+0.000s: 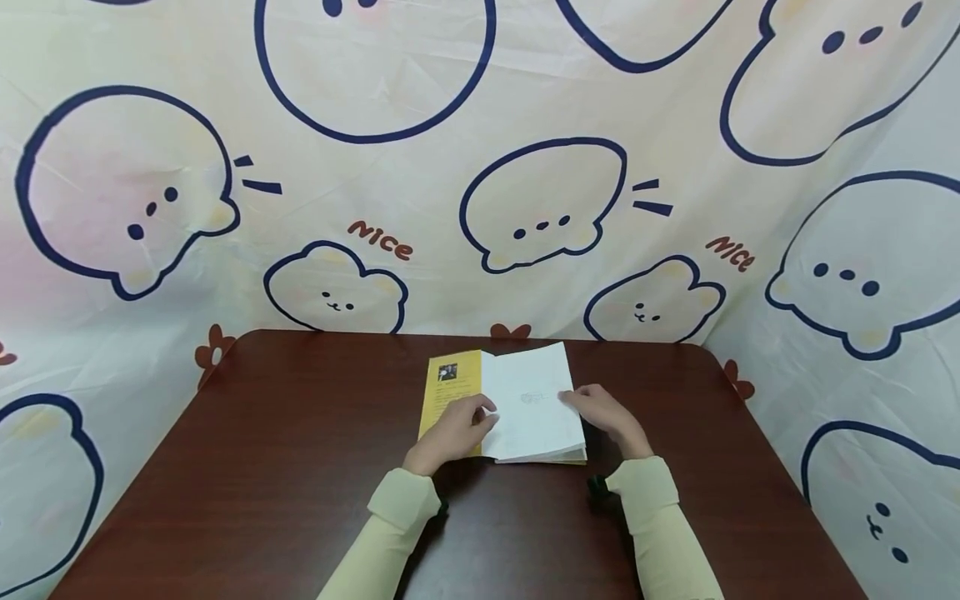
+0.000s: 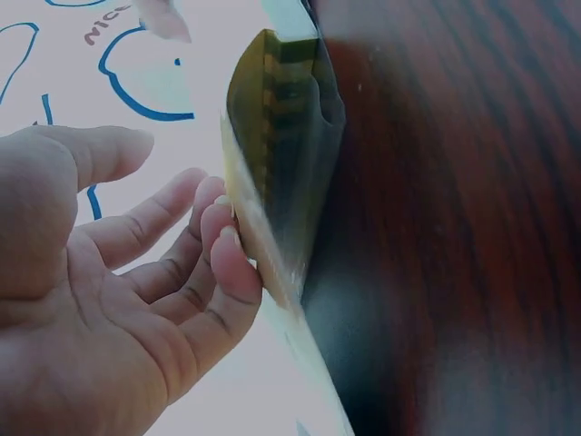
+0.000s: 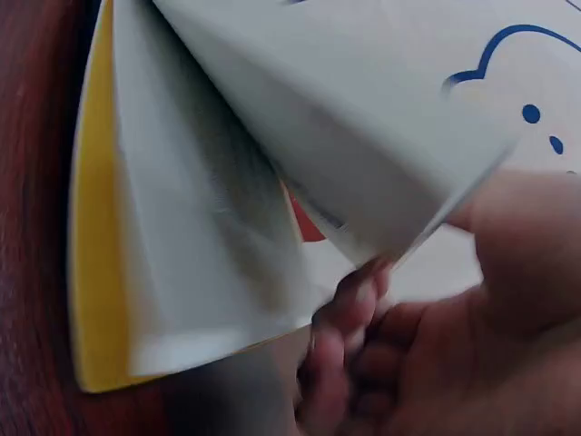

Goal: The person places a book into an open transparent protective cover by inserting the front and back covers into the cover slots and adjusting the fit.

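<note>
A paperback book (image 1: 534, 408) lies open on the table, a white page with a small faint print facing up on its right side. On its left is a yellow cover flap (image 1: 454, 375) with a small photo and lines of text. My left hand (image 1: 456, 429) rests over the flap near the spine, its loosely bent fingertips touching the yellow cover (image 2: 250, 204) and thumb apart. At the book's right edge my right hand (image 1: 603, 412) pinches the lifted white page (image 3: 354, 154) between thumb and fingers. More pages (image 3: 200, 245) and the yellow back cover (image 3: 98, 272) lie beneath.
The dark brown wooden table (image 1: 300, 467) extends on both sides of the book and towards me. Behind it hangs a pale cloth (image 1: 435, 192) printed with blue cartoon outlines, which also covers the sides.
</note>
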Demonstrator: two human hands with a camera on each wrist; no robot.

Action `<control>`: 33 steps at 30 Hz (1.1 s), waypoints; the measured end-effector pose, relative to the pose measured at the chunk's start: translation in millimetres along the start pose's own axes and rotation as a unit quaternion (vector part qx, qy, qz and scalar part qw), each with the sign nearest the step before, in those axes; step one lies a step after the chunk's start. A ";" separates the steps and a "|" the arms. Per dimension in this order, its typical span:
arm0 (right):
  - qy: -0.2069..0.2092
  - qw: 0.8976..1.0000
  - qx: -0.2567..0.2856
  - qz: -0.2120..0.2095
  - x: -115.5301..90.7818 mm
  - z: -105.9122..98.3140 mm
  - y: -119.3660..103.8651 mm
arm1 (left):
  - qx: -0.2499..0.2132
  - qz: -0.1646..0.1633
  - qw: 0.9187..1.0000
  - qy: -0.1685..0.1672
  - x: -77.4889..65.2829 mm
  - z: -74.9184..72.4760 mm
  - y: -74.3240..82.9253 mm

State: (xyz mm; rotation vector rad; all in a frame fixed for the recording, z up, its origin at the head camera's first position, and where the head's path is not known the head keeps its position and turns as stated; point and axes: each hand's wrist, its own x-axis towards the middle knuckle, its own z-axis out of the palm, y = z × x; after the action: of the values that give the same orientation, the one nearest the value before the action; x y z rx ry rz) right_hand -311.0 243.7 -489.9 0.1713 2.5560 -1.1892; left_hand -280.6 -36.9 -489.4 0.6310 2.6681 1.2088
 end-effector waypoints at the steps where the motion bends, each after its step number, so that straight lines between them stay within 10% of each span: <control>1: -0.010 1.000 0.018 -0.010 0.5 -0.2 -1.8 | 0.000 0.001 1.000 0.002 -0.2 -0.3 0.3; 8: -0.011 0.991 0.107 -0.083 -0.9 9.2 -17.0 | -0.045 0.000 0.999 0.030 0.6 -0.4 6.6; 19: 0.031 0.982 0.075 -0.168 -4.3 30.2 -69.1 | -0.153 -0.003 0.986 0.073 -1.3 -5.4 23.2; 33: -0.083 0.953 0.059 -0.286 -16.8 38.4 -89.0 | -0.170 -0.004 0.980 0.105 -6.8 -29.4 27.5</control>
State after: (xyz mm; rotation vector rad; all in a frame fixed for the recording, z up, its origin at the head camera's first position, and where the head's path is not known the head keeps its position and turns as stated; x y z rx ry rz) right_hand -307.4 157.3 -443.0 -0.6611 2.4540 -1.4740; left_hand -274.5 -43.8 -449.6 0.4598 2.5211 1.7638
